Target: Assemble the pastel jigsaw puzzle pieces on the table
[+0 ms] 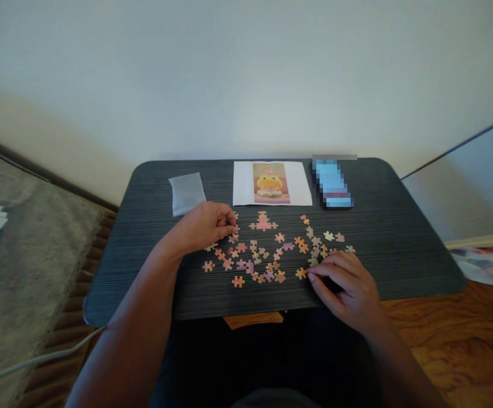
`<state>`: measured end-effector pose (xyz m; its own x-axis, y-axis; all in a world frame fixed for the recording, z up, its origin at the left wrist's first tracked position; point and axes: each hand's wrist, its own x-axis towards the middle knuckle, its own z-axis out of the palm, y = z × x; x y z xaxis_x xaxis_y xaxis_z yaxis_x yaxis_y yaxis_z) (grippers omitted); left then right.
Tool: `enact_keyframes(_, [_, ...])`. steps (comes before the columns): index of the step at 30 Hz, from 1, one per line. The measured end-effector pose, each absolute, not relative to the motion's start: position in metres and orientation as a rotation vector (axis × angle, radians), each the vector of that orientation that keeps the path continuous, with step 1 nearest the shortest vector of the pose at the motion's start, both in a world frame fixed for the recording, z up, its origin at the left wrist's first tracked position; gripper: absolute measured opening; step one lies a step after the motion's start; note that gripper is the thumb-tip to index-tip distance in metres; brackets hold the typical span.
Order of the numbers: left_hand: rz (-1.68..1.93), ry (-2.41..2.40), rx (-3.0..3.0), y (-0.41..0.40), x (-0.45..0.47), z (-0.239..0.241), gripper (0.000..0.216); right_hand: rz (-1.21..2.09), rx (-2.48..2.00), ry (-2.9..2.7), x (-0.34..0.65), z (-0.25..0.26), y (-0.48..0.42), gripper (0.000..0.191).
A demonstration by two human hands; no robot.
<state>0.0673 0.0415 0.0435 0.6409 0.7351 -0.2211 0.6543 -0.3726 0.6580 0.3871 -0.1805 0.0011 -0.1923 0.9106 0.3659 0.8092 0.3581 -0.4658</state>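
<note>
Puzzle pcs (267, 258) touched by L hand (204, 226), R hand (348, 286); sheet (244, 184) print unreadable.

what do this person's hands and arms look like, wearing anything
The left hand and the right hand are bare: no gloves, and no ring, watch or bracelet shows. No sleeve shows on either arm as far up as the view reaches.

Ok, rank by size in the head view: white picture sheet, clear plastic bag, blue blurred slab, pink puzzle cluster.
White picture sheet
Clear plastic bag, blue blurred slab: alike, unranked
Pink puzzle cluster
</note>
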Motion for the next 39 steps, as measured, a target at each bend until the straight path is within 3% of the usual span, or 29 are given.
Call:
enact_keyframes(14, [0.434,0.795,1.83,0.037,0.067,0.046,0.021,0.217,-1.468,-1.966,0.388,0.005,-0.181,0.013])
enact_keyframes(20, [0.339,0.741,1.437,0.029,0.081,0.048,0.021,0.205,-1.409,-1.904,0.367,0.032,-0.163,0.016])
enact_keyframes(29, [0.326,0.628,1.3,0.026,0.083,0.049,0.029,0.387,-1.297,-1.996,0.313,0.058,-0.1,0.025])
enact_keyframes(39, [0.272,0.591,1.293,0.026,0.085,0.048,0.035,0.632,-1.356,-1.969,0.319,0.044,-0.082,0.005])
